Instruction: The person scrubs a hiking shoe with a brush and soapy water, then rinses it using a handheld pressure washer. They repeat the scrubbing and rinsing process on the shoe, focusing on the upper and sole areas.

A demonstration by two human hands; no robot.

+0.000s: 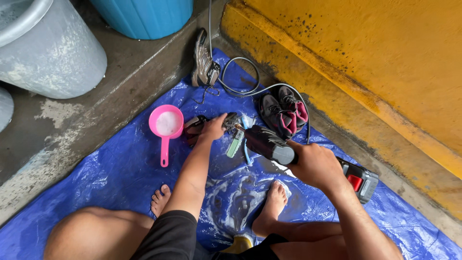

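Right grip [315, 163] around black cordless drill [269, 143]

tarp [96, 178]: on the floor, under everything listed below
scoop [166, 124]: left of the left hand [214, 127], foam in its bowl
shoe in work [207, 126]: under the left hand, between scoop and drill
drill [288, 154]: in the right hand [315, 166], nose pointing left at that shoe
brush [236, 143]: on the tarp just below the drill nose
pair of shoes [284, 114]: behind the drill, near the wall [385, 58]
single shoe [204, 60]: far edge of the tarp, against the step
hose [250, 89]: loops between single shoe and pair
buckets [53, 48]: on the step, far left
feet [274, 202]: on the tarp, nearest the camera
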